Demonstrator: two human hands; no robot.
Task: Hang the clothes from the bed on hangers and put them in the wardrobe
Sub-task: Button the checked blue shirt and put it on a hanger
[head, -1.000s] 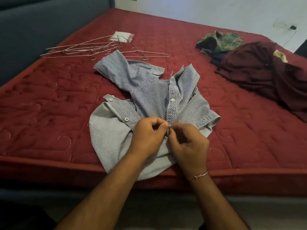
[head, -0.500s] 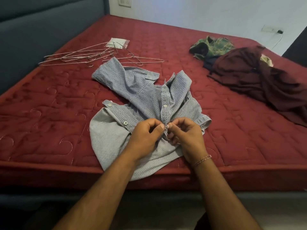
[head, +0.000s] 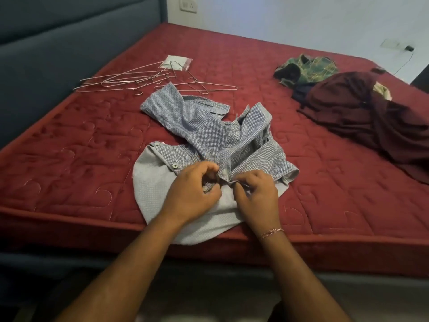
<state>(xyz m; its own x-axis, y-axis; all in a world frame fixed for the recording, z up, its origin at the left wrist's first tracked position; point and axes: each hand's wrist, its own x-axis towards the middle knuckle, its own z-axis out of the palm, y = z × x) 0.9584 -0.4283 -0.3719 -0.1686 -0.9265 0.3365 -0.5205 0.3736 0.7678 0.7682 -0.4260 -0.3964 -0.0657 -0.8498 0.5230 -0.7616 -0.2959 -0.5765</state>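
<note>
A blue-and-white patterned shirt (head: 209,133) lies crumpled on the red mattress (head: 69,163) near its front edge, its pale inside showing at the hem. My left hand (head: 192,194) pinches the button strip on one side. My right hand (head: 255,194) pinches the facing edge of the strip right beside it, fingers curled into the cloth. Several wire hangers (head: 144,80) lie in a loose pile behind the shirt to the left. A maroon garment (head: 371,117) and a green plaid garment (head: 306,68) lie heaped at the right.
A small clear packet (head: 176,62) rests by the hangers. The grey padded headboard (head: 58,54) runs along the left. A white wall with a socket (head: 188,4) stands behind the bed. The bed's front edge is close to me.
The shirt's front panel has bunched and folded over near the buttons as both hands shifted slightly apart on the strip. The view has tilted up a little.
</note>
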